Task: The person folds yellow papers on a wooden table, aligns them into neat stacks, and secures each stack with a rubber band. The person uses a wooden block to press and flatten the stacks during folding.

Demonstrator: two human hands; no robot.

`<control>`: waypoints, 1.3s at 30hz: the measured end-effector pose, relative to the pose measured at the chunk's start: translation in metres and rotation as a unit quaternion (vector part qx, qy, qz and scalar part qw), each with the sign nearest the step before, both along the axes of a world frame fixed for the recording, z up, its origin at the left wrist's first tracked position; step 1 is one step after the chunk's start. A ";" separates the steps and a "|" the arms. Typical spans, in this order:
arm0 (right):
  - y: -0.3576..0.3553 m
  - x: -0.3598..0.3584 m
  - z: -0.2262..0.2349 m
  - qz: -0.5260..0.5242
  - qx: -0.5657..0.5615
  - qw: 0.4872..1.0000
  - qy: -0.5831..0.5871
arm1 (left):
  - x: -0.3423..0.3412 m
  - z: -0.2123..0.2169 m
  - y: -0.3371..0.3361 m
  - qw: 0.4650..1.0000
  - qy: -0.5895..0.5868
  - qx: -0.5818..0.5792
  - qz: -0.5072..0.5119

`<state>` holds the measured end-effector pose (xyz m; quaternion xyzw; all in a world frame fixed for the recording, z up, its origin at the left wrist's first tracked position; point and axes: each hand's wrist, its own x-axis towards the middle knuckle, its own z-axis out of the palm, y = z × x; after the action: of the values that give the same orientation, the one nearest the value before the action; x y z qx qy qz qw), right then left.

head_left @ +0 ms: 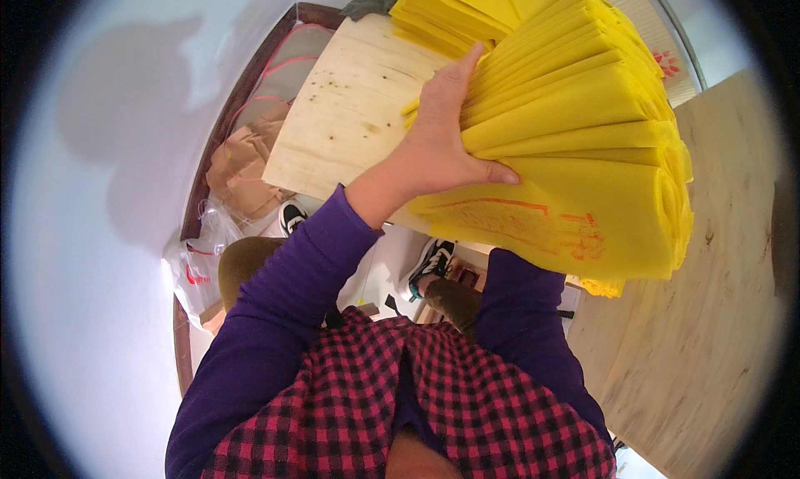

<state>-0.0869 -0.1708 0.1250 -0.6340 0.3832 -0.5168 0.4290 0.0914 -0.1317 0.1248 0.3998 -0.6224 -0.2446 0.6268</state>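
Note:
A thick stack of yellow sheets (575, 121), fanned at its edges and with red print on the front one, is held up over the board. My left hand (442, 137) grips the stack's left side, its thumb lying across the front sheet and its fingers spread up along the edges. The purple right sleeve (525, 300) runs up behind the stack's lower part, which hides my right hand, so I cannot see its fingers. Another pile of yellow sheets (462, 8) lies at the far end of the board.
A pale wooden board (333, 121) lies beneath, left of the stack. A second wooden panel (700, 337) is on the right. Brown paper (246, 167) and a white plastic bag (196, 266) sit by the left wall. My shoes (429, 266) show on the floor below.

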 end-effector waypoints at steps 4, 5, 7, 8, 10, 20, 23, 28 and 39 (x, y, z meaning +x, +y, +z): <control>0.002 -0.007 0.004 -0.005 -0.004 1.000 0.007 | 0.009 0.004 -0.004 0.999 -0.029 0.019 -0.029; 0.003 -0.009 0.004 -0.004 -0.006 1.000 0.010 | 0.011 0.005 -0.005 0.999 -0.033 0.017 -0.039; 0.005 -0.012 0.004 -0.006 -0.009 1.000 0.016 | 0.015 0.007 -0.007 0.997 -0.051 0.006 -0.052; 0.005 -0.014 0.004 -0.007 -0.012 1.000 0.021 | 0.016 0.007 -0.008 0.996 -0.066 -0.003 -0.055; 0.006 -0.017 0.004 -0.009 -0.016 0.999 0.029 | 0.015 0.008 -0.009 0.996 -0.043 0.009 -0.077; 0.011 -0.032 0.005 -0.015 -0.055 0.994 0.091 | 0.008 0.017 -0.004 0.988 0.030 0.087 -0.125; 0.015 -0.037 0.005 -0.019 -0.077 0.989 0.123 | 0.009 0.016 -0.004 0.986 0.026 0.098 -0.132; 0.023 -0.047 0.007 -0.032 -0.134 0.972 0.189 | 0.008 0.013 -0.001 0.974 0.113 0.105 -0.164; 0.024 -0.058 0.012 -0.045 -0.198 0.948 0.244 | 0.012 0.008 -0.017 0.984 0.049 0.064 -0.159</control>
<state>-0.1452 -0.1468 0.1375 -0.7952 0.3943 -0.4305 0.1640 0.1033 -0.1487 0.1332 0.3223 -0.6299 -0.4000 0.5826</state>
